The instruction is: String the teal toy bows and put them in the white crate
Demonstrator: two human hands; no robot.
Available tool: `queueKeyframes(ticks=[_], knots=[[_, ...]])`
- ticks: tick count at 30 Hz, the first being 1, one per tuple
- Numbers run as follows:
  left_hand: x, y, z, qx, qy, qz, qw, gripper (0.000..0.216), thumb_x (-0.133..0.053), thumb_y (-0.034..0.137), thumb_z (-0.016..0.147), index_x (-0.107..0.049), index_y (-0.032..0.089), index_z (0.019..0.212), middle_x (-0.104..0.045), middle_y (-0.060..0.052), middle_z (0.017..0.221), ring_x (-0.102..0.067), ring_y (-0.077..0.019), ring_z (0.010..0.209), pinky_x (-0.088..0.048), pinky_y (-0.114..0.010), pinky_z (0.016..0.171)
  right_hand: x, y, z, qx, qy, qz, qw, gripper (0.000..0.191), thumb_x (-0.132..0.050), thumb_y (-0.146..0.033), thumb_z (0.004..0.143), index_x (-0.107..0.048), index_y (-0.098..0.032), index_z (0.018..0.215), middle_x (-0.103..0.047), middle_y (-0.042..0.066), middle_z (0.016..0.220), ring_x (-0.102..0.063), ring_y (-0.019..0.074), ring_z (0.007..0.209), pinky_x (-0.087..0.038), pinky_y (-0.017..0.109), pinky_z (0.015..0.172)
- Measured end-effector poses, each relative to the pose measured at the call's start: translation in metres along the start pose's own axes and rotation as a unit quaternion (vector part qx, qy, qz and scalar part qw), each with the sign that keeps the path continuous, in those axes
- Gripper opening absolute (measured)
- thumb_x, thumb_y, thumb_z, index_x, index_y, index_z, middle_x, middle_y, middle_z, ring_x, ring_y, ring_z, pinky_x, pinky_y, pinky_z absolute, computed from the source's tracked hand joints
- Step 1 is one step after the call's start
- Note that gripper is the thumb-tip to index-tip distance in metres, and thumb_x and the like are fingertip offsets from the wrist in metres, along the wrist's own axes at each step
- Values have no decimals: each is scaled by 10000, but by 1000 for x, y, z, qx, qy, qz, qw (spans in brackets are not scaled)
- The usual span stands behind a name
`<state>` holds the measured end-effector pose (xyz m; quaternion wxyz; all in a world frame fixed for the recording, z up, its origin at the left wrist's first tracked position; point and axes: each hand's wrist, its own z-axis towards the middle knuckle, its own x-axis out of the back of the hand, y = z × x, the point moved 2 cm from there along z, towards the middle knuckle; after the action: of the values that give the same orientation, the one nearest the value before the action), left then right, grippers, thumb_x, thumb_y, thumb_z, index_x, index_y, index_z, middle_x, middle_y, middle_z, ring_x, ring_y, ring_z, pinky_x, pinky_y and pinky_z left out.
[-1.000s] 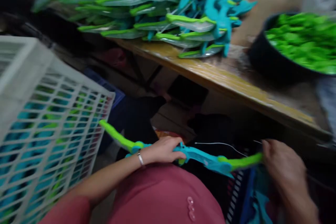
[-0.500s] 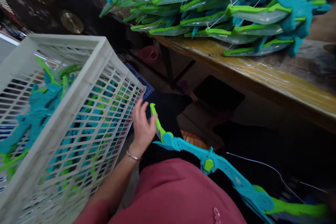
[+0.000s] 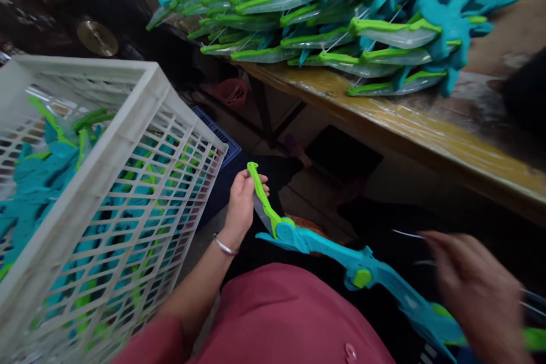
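A teal and lime-green toy bow lies slantwise across my lap, in front of my red shirt. My left hand, wearing a bracelet, is closed around the green limb near the bow's upper tip. Over the bow's lower right end is my right hand, somewhat blurred. Its fingers are pinched on a thin white string, whose loose end points left. The right hand covers part of the bow's lower green limb.
At left stands a white plastic crate with several similar bows inside. Many more bows are piled on a table with a plastic-wrapped edge. Beneath it are a pink basin and a person's foot.
My left hand has gone from open beside the green tip to closed around it. My right hand has come into view at right, pinching the string. The view has shifted slightly right.
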<state>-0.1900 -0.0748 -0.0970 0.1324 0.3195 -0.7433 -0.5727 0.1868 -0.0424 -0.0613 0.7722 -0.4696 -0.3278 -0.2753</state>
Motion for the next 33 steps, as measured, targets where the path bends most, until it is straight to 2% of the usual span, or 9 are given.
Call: queueKeyframes(ticks=[1,4,6,8,13,19,23,28,33], knots=[[-10,3,-11,1,-29,-6,1000,302,-664,395,879,-584,192,1088,-695,-32,920,-646,-145,715,-544,-290,707,-12,-28,12,33,-29,23,999,154,-594,-387,1001,-723,-304,988,-660,60,820,-628,166,694,-425,335,583],[-30,8,-45,11,-101,-39,994,310,-635,440,961,-599,210,1166,-678,-22,941,-637,-135,775,-528,-275,769,-38,-104,49,80,-47,167,982,172,-572,-202,1003,-712,-264,1082,-593,4,771,-581,111,625,-427,242,519],[-37,10,-62,-4,-120,-63,991,338,-579,522,995,-618,219,1140,-655,-17,922,-615,-137,785,-516,-279,787,-46,-137,67,90,-49,239,966,182,-565,-149,993,-719,-236,1037,-580,-9,750,-574,97,617,-437,212,516],[-40,13,-73,-26,-135,-92,986,432,-508,625,993,-633,213,1030,-627,-16,842,-588,-150,753,-505,-292,760,-47,-156,76,89,-53,281,954,182,-556,-132,990,-714,-219,966,-593,-7,751,-584,95,628,-459,206,538],[-46,28,-86,-61,-179,-161,969,571,-454,717,951,-580,205,730,-503,-8,601,-479,-169,595,-445,-317,637,-48,-178,69,118,-66,318,938,180,-502,-106,1000,-644,-205,951,-620,9,805,-602,104,678,-505,227,602],[-47,36,-88,-77,-258,-194,943,540,-491,662,912,-535,209,621,-424,-1,520,-393,-160,533,-374,-326,584,-47,-196,52,162,-74,288,941,198,-483,-73,980,-625,-211,964,-606,30,826,-590,119,678,-505,240,570],[-43,34,-87,-95,-248,-155,952,542,-460,651,882,-476,227,543,-434,-33,501,-415,-197,557,-422,-394,657,-44,-200,46,180,-52,273,944,248,-508,-61,961,-629,-199,1129,-637,49,861,-631,134,725,-514,233,566],[-42,35,-88,-108,-236,-138,956,544,-462,660,879,-500,241,534,-471,-32,474,-434,-202,517,-442,-408,673,-46,-200,44,186,-50,274,942,248,-501,-50,956,-622,-185,1124,-634,52,855,-624,130,720,-504,225,562],[-41,35,-89,-129,-250,-147,948,534,-464,620,912,-529,232,550,-470,-28,479,-460,-196,531,-451,-395,715,-48,-201,43,191,-49,273,942,237,-488,-56,968,-617,-157,1140,-628,63,850,-606,143,736,-493,236,574]])
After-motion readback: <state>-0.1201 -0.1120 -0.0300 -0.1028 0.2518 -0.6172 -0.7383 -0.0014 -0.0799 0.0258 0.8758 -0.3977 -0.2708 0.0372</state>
